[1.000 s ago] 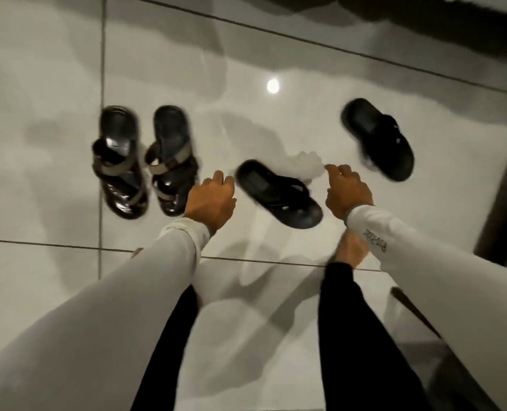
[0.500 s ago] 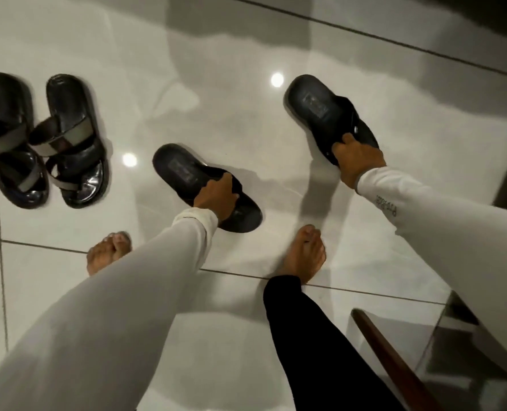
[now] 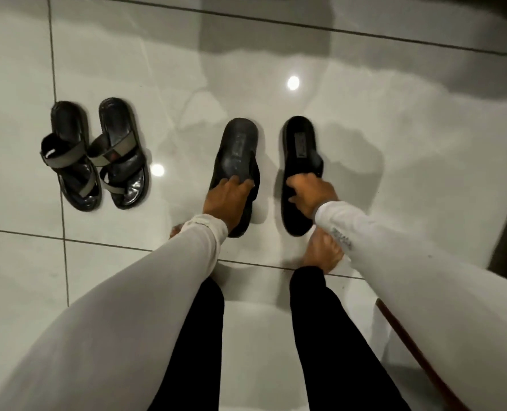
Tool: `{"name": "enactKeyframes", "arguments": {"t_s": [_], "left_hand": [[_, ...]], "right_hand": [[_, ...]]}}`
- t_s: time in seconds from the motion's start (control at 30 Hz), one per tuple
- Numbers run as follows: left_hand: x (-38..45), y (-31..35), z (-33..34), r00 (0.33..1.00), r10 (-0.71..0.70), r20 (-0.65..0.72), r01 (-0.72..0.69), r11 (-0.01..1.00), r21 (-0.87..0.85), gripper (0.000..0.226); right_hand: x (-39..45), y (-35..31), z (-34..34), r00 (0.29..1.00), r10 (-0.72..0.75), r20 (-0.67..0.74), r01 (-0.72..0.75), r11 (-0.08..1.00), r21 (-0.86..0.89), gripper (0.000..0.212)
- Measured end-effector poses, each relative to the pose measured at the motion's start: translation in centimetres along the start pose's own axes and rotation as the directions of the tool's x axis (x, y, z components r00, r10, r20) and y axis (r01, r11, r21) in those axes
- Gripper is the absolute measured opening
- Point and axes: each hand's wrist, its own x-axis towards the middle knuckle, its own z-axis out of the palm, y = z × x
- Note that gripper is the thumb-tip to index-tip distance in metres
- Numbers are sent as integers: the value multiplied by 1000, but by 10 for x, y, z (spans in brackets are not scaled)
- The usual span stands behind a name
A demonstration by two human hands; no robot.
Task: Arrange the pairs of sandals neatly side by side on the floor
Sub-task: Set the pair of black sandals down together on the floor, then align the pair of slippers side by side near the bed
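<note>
**Black pair brought parallel; release pending**

Status: The left hand [image 3: 227,200] grips the left black sandal [image 3: 236,161] at the strap area, fingers curled over the footbed. The right hand [image 3: 310,197] grips the right black sandal [image 3: 299,161] at its strap, fingers closed around the inner edge. Both sandals lie flat on the tiled floor [image 3: 394,143], directly ahead of the person's bare feet.

Change: Half a second ago the two black sandals lay well apart and angled, one near the left hand and one further off to the right. They now point the same way, near each other with a narrow strip of floor between them, far ends roughly level.

Reference pair: The strapped sandals [image 3: 98,155] sit to the left, touching or nearly touching side by side, well apart from the black pair. No hand is on them.

Assessment: The second pair appears essentially aligned. Remaining work is likely a small closing of the gap, if wanted, then letting go with both hands. Risk: the glossy floor may let a sandal slide on release.
</note>
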Motion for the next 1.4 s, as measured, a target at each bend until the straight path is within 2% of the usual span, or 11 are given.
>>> {"name": "enactKeyframes", "arguments": {"t_s": [0.13,0.2,0.33,0.47,0.63,0.77,0.97,1.1,1.2,1.3,1.4], "left_hand": [[0,-7,20,1000,18,18,-17,998,-55,36],[-8,-15,25,997,48,64,-41,994,-99,44],[-24,-37,20,996,78,41,-75,995,-71,51],[-19,-64,2,995,92,42,-94,994,52,51],[-11,-105,-27,999,-24,-23,28,989,146,52],[-32,-163,-45,984,-143,-108,156,980,122,50],[-73,-289,-48,928,-312,-203,322,947,13,48],[-65,-365,-45,938,-257,-231,259,966,-24,52],[-48,-396,-44,957,-259,-129,251,965,-81,70],[-40,-404,-41,957,-287,31,289,956,-47,63],[-44,-392,-52,960,-278,-32,278,961,-19,46]], "right_hand": [[-1,-35,32,992,68,-107,-44,977,210,29],[-10,-42,40,989,81,-122,-49,968,245,37],[-35,-37,47,987,137,-83,-126,984,128,51],[-38,-44,57,972,194,-134,-193,981,17,54],[-16,-87,60,956,62,-285,-99,989,-114,65],[6,-149,53,960,-96,-264,40,977,-209,80],[47,-274,64,965,-237,-113,229,970,-76,68],[85,-344,75,938,-320,-130,326,945,23,66],[113,-376,84,958,-284,-48,282,958,-47,77],[128,-390,89,967,-253,-38,242,953,-182,47],[125,-394,75,967,-238,-91,213,952,-222,31]]}}
